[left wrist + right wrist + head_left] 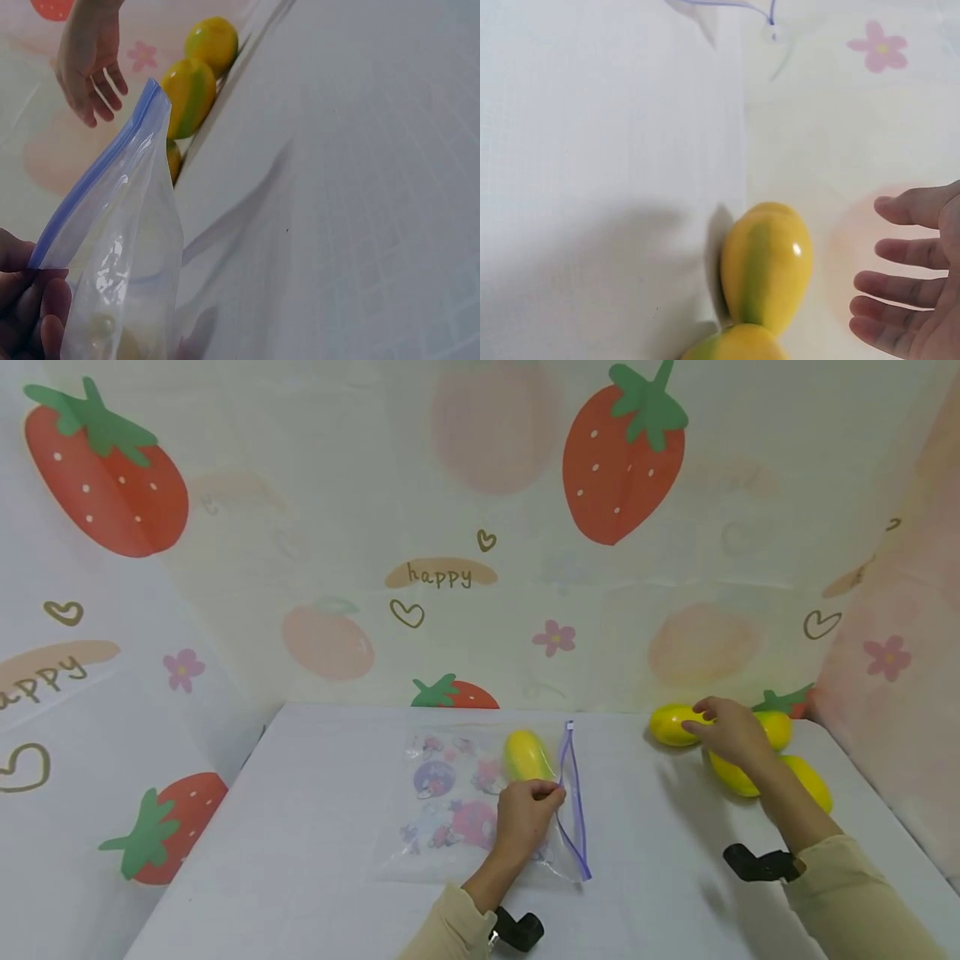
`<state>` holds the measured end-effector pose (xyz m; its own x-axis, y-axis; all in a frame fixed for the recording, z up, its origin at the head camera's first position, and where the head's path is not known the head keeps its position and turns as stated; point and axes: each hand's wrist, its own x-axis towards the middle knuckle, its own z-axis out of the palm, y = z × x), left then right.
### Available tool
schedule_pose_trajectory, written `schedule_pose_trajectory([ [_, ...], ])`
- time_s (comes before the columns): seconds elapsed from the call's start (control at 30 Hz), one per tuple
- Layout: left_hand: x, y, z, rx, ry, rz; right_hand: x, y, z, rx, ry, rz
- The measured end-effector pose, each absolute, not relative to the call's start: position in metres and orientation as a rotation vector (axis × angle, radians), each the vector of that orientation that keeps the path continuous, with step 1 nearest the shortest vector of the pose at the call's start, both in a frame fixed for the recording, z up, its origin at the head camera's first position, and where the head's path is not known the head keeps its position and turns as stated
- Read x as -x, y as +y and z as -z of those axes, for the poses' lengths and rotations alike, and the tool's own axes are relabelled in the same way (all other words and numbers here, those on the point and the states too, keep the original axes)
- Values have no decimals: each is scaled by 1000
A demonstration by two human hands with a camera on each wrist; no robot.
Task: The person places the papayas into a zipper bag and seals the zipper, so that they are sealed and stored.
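Note:
A clear zip bag (435, 852) with printed pink and purple pictures lies on the table, its purple zip edge (577, 802) facing right and parted. One yellow mango (527, 755) shows inside it near the mouth. My left hand (522, 814) pinches the bag's rim, lifting it in the left wrist view. Over at the right, my right hand (731, 735) hovers by several yellow mangoes with green streaks, fingers spread and loosely bent. Nearest to its fingertips is the leftmost mango (671, 725); in the right wrist view a gap separates the hand (919, 277) from the mango (766, 266).
The other mangoes, such as the front one (808, 781), cluster under and beside the right forearm near the table's right edge. A strawberry-printed backdrop (360, 527) rises behind the white table (300, 827) and at both sides.

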<state>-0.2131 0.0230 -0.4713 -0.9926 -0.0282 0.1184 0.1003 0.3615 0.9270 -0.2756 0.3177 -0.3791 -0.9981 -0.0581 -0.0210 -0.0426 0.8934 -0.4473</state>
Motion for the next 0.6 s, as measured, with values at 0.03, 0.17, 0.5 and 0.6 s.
schedule_pose_trajectory([
  [0.03,213,23,471,70,-2493,1715,276,319,379,80,3027,705],
  [0.17,213,22,471,77,-2483,1718,275,323,379,79,3039,660],
  [0.5,212,22,471,63,-2488,1749,276,338,383,26,3054,505],
  [0.6,213,21,471,56,-2490,1756,277,342,385,14,3055,477],
])
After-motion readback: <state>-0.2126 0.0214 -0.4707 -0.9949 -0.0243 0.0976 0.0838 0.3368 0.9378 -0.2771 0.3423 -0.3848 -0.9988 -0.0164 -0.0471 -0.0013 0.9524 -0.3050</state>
